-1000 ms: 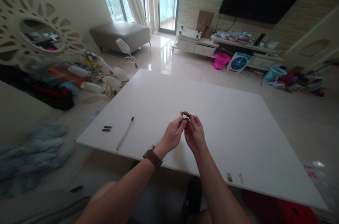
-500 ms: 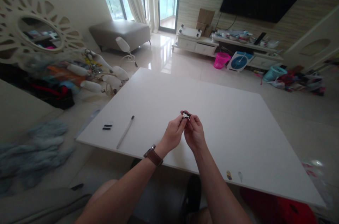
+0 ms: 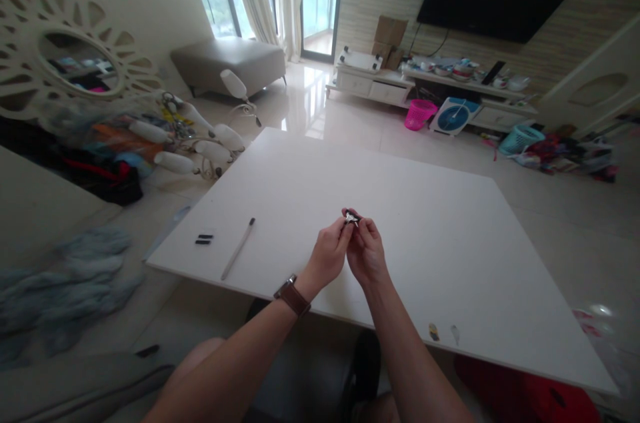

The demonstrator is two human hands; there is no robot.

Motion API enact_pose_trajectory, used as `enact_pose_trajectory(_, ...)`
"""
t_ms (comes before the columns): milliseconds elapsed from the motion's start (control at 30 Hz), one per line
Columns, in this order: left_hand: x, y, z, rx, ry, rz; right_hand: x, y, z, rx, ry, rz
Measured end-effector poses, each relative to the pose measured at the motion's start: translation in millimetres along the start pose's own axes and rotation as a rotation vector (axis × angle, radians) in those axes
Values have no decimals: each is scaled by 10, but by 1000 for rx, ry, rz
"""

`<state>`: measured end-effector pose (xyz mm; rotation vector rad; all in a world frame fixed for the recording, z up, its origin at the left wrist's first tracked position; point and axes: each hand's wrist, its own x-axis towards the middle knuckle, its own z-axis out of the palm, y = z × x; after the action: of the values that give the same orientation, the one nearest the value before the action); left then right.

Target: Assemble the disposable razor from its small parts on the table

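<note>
Above the middle of the white table, my left hand [image 3: 330,246] and my right hand [image 3: 367,253] meet with fingertips together. Between them is a small black and silver piece [image 3: 352,217], shiny like metal on its near side. Fingers cover much of it, and its kind is too small to make out. Both hands are closed on it, the left with a brown-strapped watch [image 3: 293,295] at the wrist. A thin grey stick with a black tip [image 3: 239,248] lies on the table to the left. Beyond it are two short black strips [image 3: 203,239].
The white table [image 3: 425,209] spreads out in front of me. Near its front right edge lie a small yellow and dark piece [image 3: 434,332] and a clear, flat piece [image 3: 455,334]. A lamp with several white shades [image 3: 213,151] stands past the left edge.
The small piece has tilted slightly between my fingers, and more of its silver part shows. Both hands stay in nearly the same place; the table items have not moved.
</note>
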<state>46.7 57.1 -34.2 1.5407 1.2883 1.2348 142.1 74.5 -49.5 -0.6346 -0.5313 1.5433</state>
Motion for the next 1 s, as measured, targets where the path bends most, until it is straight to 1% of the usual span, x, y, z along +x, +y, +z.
enact_pose_trajectory(267,5,-16,6,7,-4,-6,-4,-3,-9,-9,15,-1)
enact_pose_trajectory(433,4,7,-2,8,-1,-7,1,-13,-13,-21,-15,-1)
enact_pose_trajectory(1000,-17,11,-11,9,5,6,-15,-41,32,-41,-45,0)
